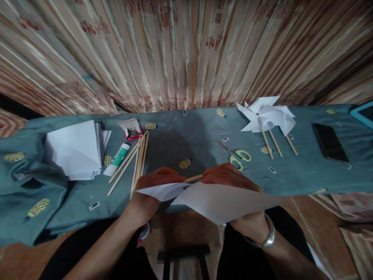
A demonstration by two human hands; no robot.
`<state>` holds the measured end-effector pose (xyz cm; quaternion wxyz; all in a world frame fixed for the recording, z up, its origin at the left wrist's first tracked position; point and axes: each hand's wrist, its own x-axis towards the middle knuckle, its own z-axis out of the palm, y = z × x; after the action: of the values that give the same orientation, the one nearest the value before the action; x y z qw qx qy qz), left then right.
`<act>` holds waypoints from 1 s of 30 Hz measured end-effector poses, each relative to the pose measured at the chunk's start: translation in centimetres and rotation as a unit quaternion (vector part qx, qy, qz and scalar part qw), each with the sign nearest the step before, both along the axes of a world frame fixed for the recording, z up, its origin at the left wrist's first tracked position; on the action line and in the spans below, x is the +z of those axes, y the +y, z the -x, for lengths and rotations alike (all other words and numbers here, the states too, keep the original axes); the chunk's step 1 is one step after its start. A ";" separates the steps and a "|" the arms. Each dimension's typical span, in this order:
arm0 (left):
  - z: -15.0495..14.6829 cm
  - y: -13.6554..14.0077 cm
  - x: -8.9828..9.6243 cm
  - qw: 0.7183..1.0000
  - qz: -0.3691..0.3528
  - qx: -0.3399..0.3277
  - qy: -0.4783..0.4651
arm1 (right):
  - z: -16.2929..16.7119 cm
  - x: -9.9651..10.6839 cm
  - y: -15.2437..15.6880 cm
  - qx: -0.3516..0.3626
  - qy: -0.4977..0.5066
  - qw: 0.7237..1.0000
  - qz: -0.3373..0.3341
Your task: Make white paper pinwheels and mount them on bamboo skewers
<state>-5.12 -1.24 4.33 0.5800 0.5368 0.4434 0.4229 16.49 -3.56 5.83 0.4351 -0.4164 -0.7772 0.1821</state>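
Note:
Close to my body, at the front edge of the table, I hold a white paper pinwheel (224,200) between both hands. Its blades flare left and right, and its middle faces up toward me. My left hand (148,198) is closed around its left side. On the right side, my right hand (233,175) is closed, partly covered by a broad blade. Behind the paper a short stretch of wooden stick (193,178) shows between my fingers, both hands touching it. The fingertips under the paper are hidden.
Left: a stack of white paper (75,151), a glue stick (118,158), an open box of pins (133,133) and several wooden sticks (135,167). Right: green-handled scissors (236,152), finished paper pinwheels (265,114) and a black phone (330,142). A striped curtain (180,58) hangs behind the table.

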 end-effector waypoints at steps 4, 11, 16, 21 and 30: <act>-0.2 0.2 0.7 1.000 0.003 0.014 0.005 | 0.2 -0.1 -0.1 0.007 0.035 0.999 0.011; 0.0 0.0 0.9 0.999 0.017 0.029 0.032 | 0.3 0.0 -0.2 -0.005 0.053 0.998 0.030; 0.3 -0.2 0.4 0.999 -0.001 0.017 0.035 | 0.4 -0.2 -0.2 -0.017 0.049 0.998 0.035; 0.6 -0.4 0.1 0.999 -0.020 0.008 0.035 | 0.4 -0.4 -0.2 -0.025 0.054 0.998 0.033; 1.0 -0.3 0.2 0.993 -0.094 -0.005 0.073 | 0.5 -0.7 -0.2 -0.006 0.034 0.999 0.023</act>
<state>-6.13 -1.57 4.54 0.4949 0.6206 0.4402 0.4196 16.04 -3.73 5.10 0.4525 -0.4242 -0.7555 0.2111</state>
